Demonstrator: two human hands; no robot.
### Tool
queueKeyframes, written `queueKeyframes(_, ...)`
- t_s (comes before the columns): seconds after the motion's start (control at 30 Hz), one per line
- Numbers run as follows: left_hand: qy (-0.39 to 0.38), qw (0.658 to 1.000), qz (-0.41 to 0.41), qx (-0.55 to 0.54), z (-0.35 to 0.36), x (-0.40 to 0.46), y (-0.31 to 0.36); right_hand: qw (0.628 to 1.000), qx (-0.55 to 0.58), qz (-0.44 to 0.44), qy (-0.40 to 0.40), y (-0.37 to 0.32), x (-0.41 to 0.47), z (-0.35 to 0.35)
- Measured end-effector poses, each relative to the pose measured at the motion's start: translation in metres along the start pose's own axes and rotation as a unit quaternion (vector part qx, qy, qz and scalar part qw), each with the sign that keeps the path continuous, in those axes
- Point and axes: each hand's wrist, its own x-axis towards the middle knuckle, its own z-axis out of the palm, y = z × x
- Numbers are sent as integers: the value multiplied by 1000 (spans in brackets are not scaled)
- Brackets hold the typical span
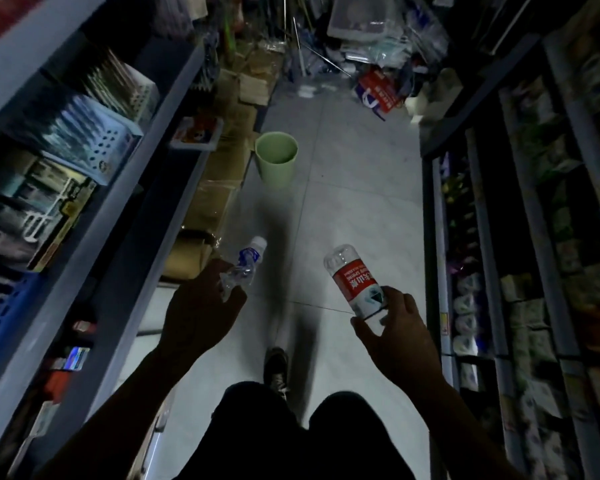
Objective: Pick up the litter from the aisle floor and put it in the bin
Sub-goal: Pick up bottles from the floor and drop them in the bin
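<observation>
Head view: left hand (201,313) grips crushed bottle (245,266), right hand (394,327) clamps red-label bottle (355,282); both likely light, crinkly; green bin (276,161) ahead of hands.

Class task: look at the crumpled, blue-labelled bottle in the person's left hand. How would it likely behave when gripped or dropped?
The crumpled bottle looks empty and dented, so it is probably light and yields under the left hand. Its thin clear plastic may be slippery. Being crushed, it likely rolls poorly.

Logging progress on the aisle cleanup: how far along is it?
Picked up: the left hand grips a crushed bottle, the right hand a red-label bottle. Left to do: both must still go into the green bin standing ahead on the floor.
</observation>
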Motion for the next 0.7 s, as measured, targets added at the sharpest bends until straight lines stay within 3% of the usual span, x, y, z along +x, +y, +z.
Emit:
queueKeyframes(0.33,-61,996,68,-4,36,136,67,995,17,94,18,33,64,-18)
queueKeyframes(0.57,-75,986,147,-29,80,230,119,994,40,101,33,69,150,-47)
queueKeyframes(0.7,-68,988,137,-4,100,273,144,993,57,97,24,76,215,-69)
